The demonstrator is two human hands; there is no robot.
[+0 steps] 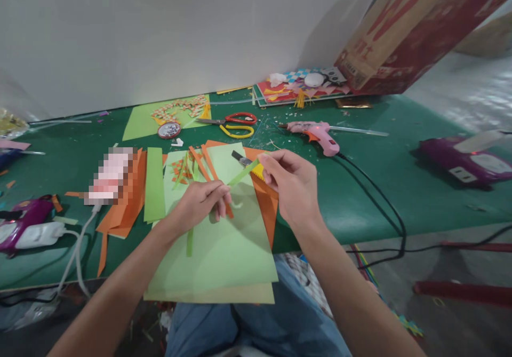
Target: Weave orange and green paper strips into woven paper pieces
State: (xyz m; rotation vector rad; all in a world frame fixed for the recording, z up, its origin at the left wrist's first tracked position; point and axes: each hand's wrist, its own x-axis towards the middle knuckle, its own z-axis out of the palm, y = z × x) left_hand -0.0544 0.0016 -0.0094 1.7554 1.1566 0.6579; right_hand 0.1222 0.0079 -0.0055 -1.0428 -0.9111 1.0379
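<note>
A narrow green paper strip (242,174) runs between my two hands over light green paper sheets (216,261). My left hand (204,199) pinches its lower end, and my right hand (290,178) pinches the upper end between thumb and forefinger. Orange paper strips (210,162) lie on the sheets and pass behind my left hand. A small orange-and-green woven piece (183,170) rests at the sheets' upper left. Partly covered by my right hand is a yellow-handled cutter (258,170) with a dark tip.
Red-and-yellow-handled scissors (236,122) and a pink glue gun (316,135) with a trailing cord lie on the green table (368,186). Folded orange paper (126,202), a charging phone (112,173) and purple power strips (464,159) flank the work. A paper bag (384,37) stands back right.
</note>
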